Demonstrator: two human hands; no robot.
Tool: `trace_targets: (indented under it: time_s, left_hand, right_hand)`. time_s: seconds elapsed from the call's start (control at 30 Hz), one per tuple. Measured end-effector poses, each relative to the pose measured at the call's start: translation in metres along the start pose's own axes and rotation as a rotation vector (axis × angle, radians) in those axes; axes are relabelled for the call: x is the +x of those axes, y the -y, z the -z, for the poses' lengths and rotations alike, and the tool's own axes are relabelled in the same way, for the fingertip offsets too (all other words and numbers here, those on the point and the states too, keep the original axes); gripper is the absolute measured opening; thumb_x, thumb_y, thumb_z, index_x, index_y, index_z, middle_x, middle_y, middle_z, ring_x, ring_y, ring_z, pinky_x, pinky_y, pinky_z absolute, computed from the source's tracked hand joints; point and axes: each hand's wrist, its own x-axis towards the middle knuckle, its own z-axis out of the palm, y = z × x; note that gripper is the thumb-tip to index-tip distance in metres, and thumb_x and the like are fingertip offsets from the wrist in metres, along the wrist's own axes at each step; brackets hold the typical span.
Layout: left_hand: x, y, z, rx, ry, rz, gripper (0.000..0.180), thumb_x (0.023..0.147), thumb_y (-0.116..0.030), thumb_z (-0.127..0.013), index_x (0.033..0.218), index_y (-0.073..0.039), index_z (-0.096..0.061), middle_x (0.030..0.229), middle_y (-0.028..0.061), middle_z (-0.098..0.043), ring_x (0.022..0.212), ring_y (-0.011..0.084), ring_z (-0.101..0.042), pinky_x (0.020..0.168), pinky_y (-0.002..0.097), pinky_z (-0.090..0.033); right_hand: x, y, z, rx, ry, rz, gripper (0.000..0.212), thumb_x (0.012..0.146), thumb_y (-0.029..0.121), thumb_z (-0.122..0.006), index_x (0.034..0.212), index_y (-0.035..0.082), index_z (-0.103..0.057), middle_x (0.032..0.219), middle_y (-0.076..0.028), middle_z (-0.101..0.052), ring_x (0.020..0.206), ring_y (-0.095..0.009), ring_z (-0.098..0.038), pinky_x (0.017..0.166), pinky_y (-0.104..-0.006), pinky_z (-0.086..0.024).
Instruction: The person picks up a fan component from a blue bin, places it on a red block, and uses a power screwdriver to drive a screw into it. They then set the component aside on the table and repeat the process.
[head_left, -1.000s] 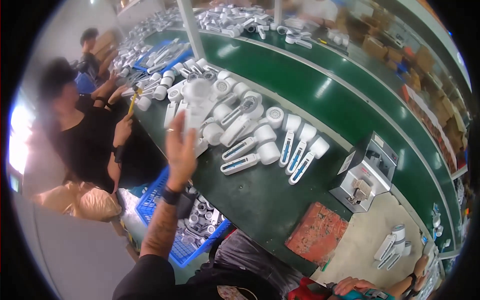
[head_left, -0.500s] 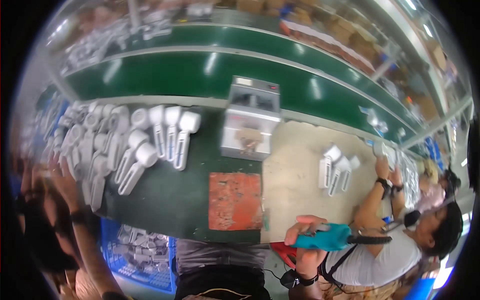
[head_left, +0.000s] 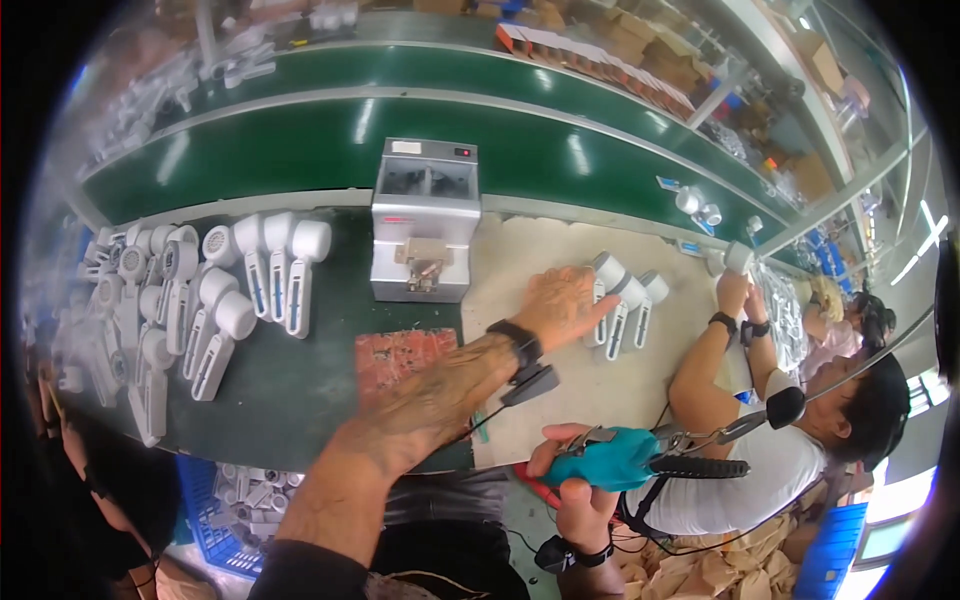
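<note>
My left hand [head_left: 562, 305] stretches out flat over the beige mat [head_left: 520, 400], fingers apart, its fingertips at the leftmost of three white handheld devices [head_left: 628, 300] lying side by side. A black band with a small clip sits on that wrist. Lower down, near the table's front edge, my right hand [head_left: 578, 492] is closed around a teal-handled tool [head_left: 612, 460] whose dark tip points right. A black watch is on that wrist.
A grey metal box machine [head_left: 424, 232] stands behind the mats. Rows of white devices [head_left: 205, 300] lie on the dark table at left, beside a red patterned pad [head_left: 405, 356]. A green conveyor belt [head_left: 300, 140] runs behind. A blue crate [head_left: 235, 495] sits below. A co-worker [head_left: 780, 450] sits at right.
The view has swung from the left pile to the right. My left hand has moved to the three devices on the beige mat. My right hand still holds the teal tool.
</note>
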Motion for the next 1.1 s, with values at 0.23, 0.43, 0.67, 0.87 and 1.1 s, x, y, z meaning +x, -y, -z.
trace_targets:
  time_s: [0.23,0.43,0.67,0.87,1.1]
  left_hand:
    - [0.021,0.003,-0.039,-0.170,0.083,0.224,0.056,0.085,-0.053,-0.059,0.109,-0.003,-0.061,0.107,0.0171,-0.066,0.103,0.0336,-0.063,0.085,0.0471,-0.049]
    - [-0.036,0.008,0.042,-0.324,-0.046,0.046,0.031,0.082,-0.035,-0.069,0.091,-0.006,-0.064,0.082,0.0117,-0.067,0.082,0.0325,-0.066,0.073,0.0419,-0.052]
    - [-0.115,0.041,0.124,-0.153,-0.200,-0.164,0.020,0.079,-0.016,-0.075,0.093,-0.005,-0.067,0.087,0.0101,-0.062,0.080,0.0330,-0.062,0.069,0.0418,-0.051]
    - [-0.147,0.072,0.144,-0.130,-0.076,-0.148,0.016,0.080,-0.016,-0.074,0.091,-0.006,-0.068,0.082,0.0074,-0.060,0.079,0.0290,-0.058,0.071,0.0393,-0.049]
    - [-0.151,0.101,0.139,-0.073,-0.102,-0.237,0.028,0.079,-0.025,-0.076,0.101,-0.010,-0.070,0.090,0.0049,-0.061,0.087,0.0250,-0.057,0.085,0.0376,-0.044]
  right_hand:
    - [-0.008,-0.007,0.015,-0.039,-0.027,0.025,0.071,0.090,0.053,-0.063,0.124,-0.008,-0.050,0.086,-0.011,-0.062,0.077,-0.019,-0.058,0.071,-0.0317,-0.046]
    - [0.048,-0.046,0.031,-0.216,-0.263,0.304,0.054,0.097,0.038,-0.054,0.127,-0.007,-0.048,0.094,-0.013,-0.064,0.083,-0.020,-0.062,0.074,-0.0304,-0.049]
    - [0.097,-0.062,-0.002,-0.195,-0.223,0.299,0.048,0.099,0.029,-0.051,0.133,-0.006,-0.044,0.098,-0.013,-0.065,0.089,-0.020,-0.063,0.080,-0.0324,-0.049]
    - [0.107,-0.027,-0.024,0.278,-0.121,0.229,0.068,0.098,0.057,-0.046,0.132,-0.002,-0.044,0.083,-0.007,-0.058,0.076,-0.019,-0.055,0.071,-0.0325,-0.044]
    - [0.165,-0.001,-0.089,0.219,0.063,0.349,0.066,0.093,0.061,-0.054,0.116,-0.001,-0.051,0.070,-0.005,-0.052,0.064,-0.016,-0.050,0.061,-0.0315,-0.042]
